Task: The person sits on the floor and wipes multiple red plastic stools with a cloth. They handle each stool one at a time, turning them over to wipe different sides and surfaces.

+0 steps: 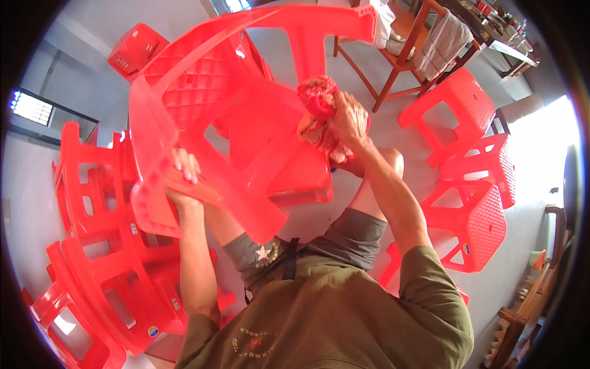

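Note:
My left hand grips a leg of a red plastic stool, which is tipped so that its ribbed underside and splayed legs face me. In my right hand is a bunched red and tan patterned cloth. The cloth is close to another leg of the stool; whether they touch I cannot tell. Beneath the held stool, in front of my knees, is another red plastic stool, partly hidden by it.
Several red stools lie on their sides at left. More stools line the right. A wooden chair at the back carries a grey towel. Behind it stands a cluttered table. Wooden furniture is at lower right.

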The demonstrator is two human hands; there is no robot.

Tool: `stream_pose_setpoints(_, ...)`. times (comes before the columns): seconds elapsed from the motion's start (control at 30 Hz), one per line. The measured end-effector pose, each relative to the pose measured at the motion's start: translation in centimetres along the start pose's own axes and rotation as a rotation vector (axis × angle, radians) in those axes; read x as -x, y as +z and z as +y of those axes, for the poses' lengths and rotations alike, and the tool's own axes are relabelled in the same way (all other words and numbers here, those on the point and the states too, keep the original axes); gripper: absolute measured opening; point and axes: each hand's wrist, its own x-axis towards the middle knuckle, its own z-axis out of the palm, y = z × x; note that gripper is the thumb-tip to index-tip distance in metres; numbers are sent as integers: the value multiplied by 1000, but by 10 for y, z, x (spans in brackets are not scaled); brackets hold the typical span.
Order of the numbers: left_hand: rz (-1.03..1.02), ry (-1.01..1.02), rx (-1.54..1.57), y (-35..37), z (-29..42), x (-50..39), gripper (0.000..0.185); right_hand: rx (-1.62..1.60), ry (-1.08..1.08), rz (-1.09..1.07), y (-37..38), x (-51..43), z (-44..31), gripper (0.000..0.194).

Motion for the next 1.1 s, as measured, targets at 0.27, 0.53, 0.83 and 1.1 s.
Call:
stream_pose_setpoints(0.27, -20, 29, -435, 127, 111, -86, 56, -216, 274, -87, 5, 65, -58, 44)
stream_pose_setpoints(0.53, -36, -92, -904, 144, 100, -170, 55, -311, -48, -194, -10, 133, -102, 59)
stream_pose_setpoints(0.83, -186, -437, -782, 230, 72, -152, 53, -337, 541, 18, -131, 70, -66, 52)
stream_pose_setpoints(1.1, -448, -473, -710, 210, 60, -175, 49, -169, 99, -80, 15, 59, -34, 52)
